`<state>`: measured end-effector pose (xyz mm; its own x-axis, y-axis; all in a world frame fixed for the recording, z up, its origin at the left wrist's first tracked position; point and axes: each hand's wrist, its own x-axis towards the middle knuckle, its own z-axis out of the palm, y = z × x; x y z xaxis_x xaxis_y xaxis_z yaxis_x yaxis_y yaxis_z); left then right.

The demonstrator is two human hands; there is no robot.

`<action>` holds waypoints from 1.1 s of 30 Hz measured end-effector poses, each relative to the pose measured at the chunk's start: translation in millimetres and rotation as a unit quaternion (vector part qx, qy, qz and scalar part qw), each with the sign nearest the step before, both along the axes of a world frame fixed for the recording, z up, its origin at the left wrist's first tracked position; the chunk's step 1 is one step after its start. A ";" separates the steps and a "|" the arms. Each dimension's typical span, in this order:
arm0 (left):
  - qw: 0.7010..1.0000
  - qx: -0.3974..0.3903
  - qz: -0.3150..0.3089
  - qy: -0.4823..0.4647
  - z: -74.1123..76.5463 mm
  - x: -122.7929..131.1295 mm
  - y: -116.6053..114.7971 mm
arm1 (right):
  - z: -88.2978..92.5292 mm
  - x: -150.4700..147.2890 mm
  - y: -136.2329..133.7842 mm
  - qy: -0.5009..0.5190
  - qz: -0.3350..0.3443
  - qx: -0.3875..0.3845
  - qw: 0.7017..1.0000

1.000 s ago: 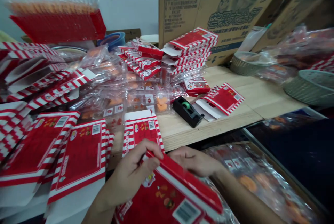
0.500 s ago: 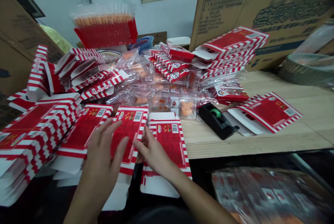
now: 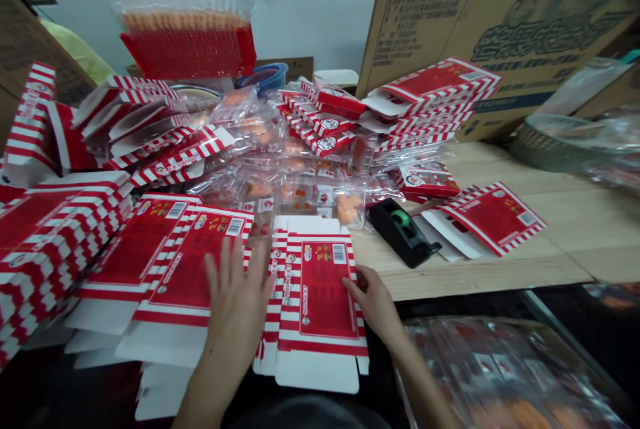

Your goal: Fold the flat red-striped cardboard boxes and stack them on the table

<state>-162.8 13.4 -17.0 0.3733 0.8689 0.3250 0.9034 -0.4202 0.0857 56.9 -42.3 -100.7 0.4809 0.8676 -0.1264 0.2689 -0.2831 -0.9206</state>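
A flattened red-and-white striped box [image 3: 327, 292] lies in front of me, its white flap toward me and a striped side panel on its left. My right hand [image 3: 375, 299] pinches its right edge, thumb on top and the other fingers curled at the side. My left hand [image 3: 240, 299] is open, fingers spread, just left of this box. It reaches over the right part of another red box [image 3: 187, 272], which overlaps more flat boxes [image 3: 143, 242] farther left. Whether the left palm presses on anything is hidden.
A tall stack of striped boxes [image 3: 55, 236] stands at the left. Clear packs of orange pieces [image 3: 350, 208] heap up behind. A black tape dispenser [image 3: 403, 232] and a partly opened box [image 3: 505, 219] sit at the right. Below the table edge are more clear packs [image 3: 500, 362].
The middle box has shifted left onto the other flat boxes. My right hand has moved right to the front box's edge, and my left hand has moved right too. The camera view has shifted slightly.
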 end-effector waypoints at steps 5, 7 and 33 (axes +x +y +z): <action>0.954 -0.153 -0.210 -0.149 8.0 55.8 -8.3 | 37.0 -4.7 -47.9 0.123 0.037 0.028 0.991; 0.945 -0.179 -0.197 -0.192 13.4 70.6 -6.9 | 52.9 -8.9 -61.8 0.166 0.073 0.027 0.983; 0.910 -0.236 -0.150 -0.307 25.6 57.3 -24.8 | 67.5 -49.9 -69.7 0.357 0.075 -0.007 0.931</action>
